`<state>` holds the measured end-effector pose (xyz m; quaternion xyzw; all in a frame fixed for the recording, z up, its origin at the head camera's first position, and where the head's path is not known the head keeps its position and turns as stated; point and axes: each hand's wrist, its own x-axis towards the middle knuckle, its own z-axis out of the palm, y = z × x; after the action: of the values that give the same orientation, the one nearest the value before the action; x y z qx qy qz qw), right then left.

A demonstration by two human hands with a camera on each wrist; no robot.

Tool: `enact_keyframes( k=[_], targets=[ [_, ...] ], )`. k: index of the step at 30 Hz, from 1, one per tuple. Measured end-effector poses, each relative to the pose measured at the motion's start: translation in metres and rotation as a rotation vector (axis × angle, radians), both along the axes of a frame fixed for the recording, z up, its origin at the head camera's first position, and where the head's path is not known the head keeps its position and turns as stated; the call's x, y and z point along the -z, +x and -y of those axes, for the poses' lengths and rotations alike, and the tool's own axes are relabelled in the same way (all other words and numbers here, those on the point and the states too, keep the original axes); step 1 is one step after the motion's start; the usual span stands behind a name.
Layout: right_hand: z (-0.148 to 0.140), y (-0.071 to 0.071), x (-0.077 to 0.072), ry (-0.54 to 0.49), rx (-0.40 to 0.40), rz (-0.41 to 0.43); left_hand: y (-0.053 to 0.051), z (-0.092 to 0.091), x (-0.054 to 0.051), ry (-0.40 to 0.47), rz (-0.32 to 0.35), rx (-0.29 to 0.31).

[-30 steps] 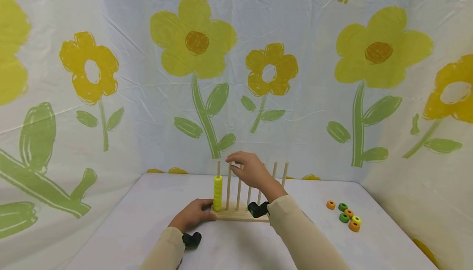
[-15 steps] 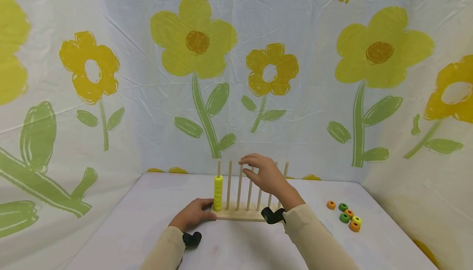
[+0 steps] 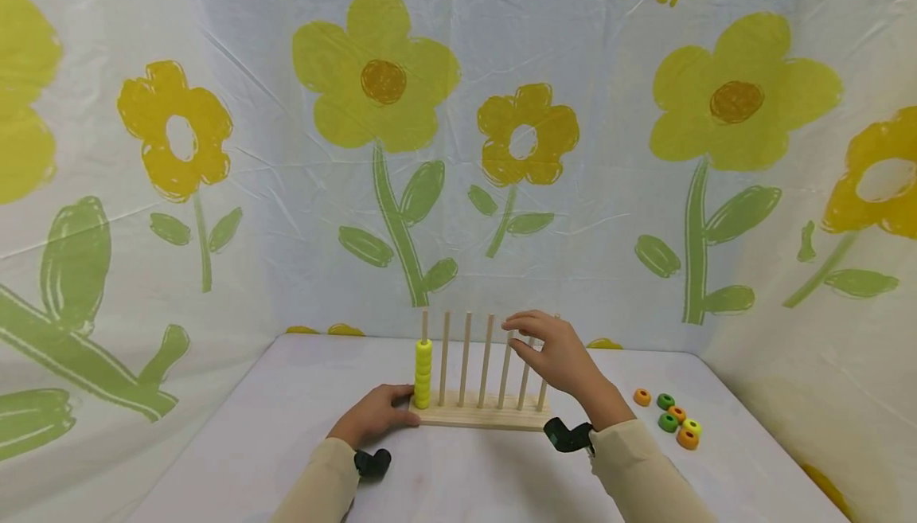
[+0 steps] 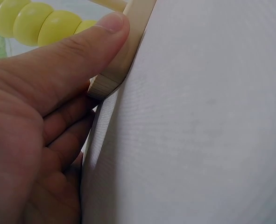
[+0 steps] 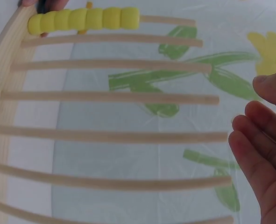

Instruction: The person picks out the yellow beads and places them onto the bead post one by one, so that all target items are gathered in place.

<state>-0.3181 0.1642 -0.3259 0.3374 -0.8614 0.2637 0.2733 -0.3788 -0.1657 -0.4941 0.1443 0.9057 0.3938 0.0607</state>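
Observation:
A wooden peg stand [image 3: 480,418] with several upright pegs is on the table. Its leftmost peg carries a stack of yellow beads [image 3: 423,376]; the other pegs are bare. At the left end, my left hand [image 3: 374,415] grips the base, thumb [image 4: 98,39] on its front edge and fingers behind, as the left wrist view shows. My right hand [image 3: 562,357] hovers by the tops of the right-hand pegs, holding nothing. In the right wrist view, its fingers [image 5: 254,156] are loosely bent near the peg ends, apart from the thumb.
To the right of the stand lie several loose beads: orange ones [image 3: 641,397], green ones [image 3: 667,423] and a yellow one [image 3: 691,427]. A white cloth [image 3: 602,189] printed with flowers hangs behind and beside the table [image 3: 286,396].
My right hand has moved rightward along the peg tops, from the second peg to the right-hand ones. The left hand and the stand have stayed put.

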Motion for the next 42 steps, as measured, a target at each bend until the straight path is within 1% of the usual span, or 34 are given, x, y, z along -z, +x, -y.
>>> enact_keyframes(
  k=[4,9,15,21,25,33,42],
  targets=[
    [-0.013,0.001,0.005,-0.020,0.003,-0.006,0.000,0.001,0.001,0.003,0.008,-0.004],
    [-0.027,0.002,0.010,-0.045,0.012,0.030,-0.001,0.001,0.001,0.012,0.008,-0.001],
    [-0.042,0.006,0.014,-0.049,0.049,0.056,0.000,0.001,0.000,0.010,0.001,0.000],
    [-0.054,0.007,0.020,-0.077,0.091,0.050,0.002,0.000,-0.002,0.003,0.003,-0.009],
    [-0.063,0.009,0.023,-0.071,0.110,0.042,0.003,0.000,-0.003,0.009,0.002,-0.006],
    [-0.081,0.011,0.032,-0.053,0.181,0.053,0.002,0.000,-0.003,0.003,-0.003,-0.007],
    [-0.102,0.010,0.045,-0.055,0.204,0.055,0.003,-0.001,-0.004,-0.001,-0.004,-0.011]
  ],
)
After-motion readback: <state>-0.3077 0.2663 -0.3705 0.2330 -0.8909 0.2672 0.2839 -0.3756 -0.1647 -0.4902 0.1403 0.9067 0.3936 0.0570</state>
